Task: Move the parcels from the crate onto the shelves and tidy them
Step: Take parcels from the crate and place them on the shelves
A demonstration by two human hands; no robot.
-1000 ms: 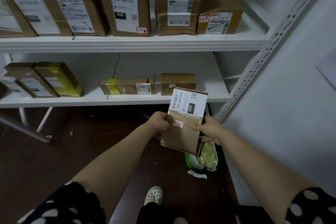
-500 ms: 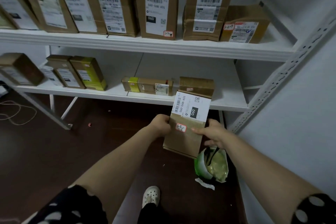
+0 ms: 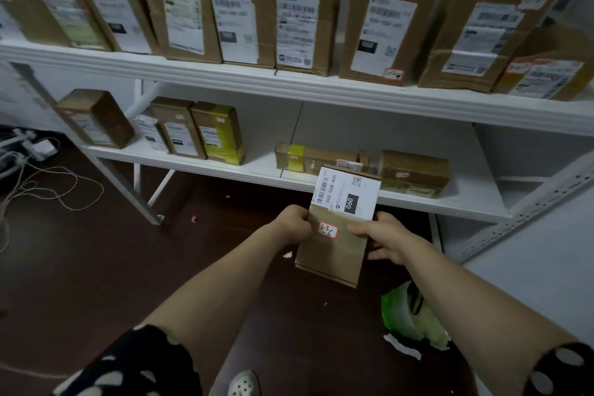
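Between both hands' grip, flat rectangular cardboard parcel (image 3: 334,235), white-labelled.

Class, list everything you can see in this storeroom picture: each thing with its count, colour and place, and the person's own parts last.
Upper-shelf parcels: about nine, brown with white labels, standing on the upper shelf.
Lower-shelf parcels: six, mostly brown, one yellow-green, on the lower shelf.
Held parcel: one, brown with white label, before the lower shelf.
Bag: one, green, floor at right.
Cables: a tangle, pale, floor at left.
Left hand: one, grips the held parcel's left edge.
Right hand: one, pinches its right edge.
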